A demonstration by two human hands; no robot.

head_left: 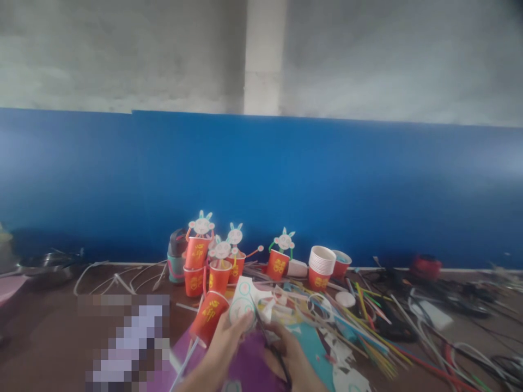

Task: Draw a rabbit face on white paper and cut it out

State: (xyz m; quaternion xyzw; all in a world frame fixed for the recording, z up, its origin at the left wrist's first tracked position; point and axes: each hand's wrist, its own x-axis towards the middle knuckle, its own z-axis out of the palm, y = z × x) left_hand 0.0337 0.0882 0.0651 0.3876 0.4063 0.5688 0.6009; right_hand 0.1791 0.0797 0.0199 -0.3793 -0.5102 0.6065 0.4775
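My left hand [226, 335] grips a piece of white paper [244, 288] with round face shapes drawn on it in green and pink. Close beside it, my right hand [288, 348] is closed on black-handled scissors [278, 359]; their blades are blurred near the paper's right edge. Under both hands lie a purple sheet [251, 362] and a teal sheet [308, 343]. Just left of the paper, a red paper cup [210, 316] leans at a tilt. Behind it stand several red cups with paper rabbit heads, one of them this rabbit head [223, 249].
A stack of paper cups [321, 267] stands at the back, right of centre. Many coloured strips [368, 337] and white paper scraps [341, 354] spread rightward. Cables [474, 354] lie at far right. A bottle [177, 256] stands before the blue partition [286, 179].
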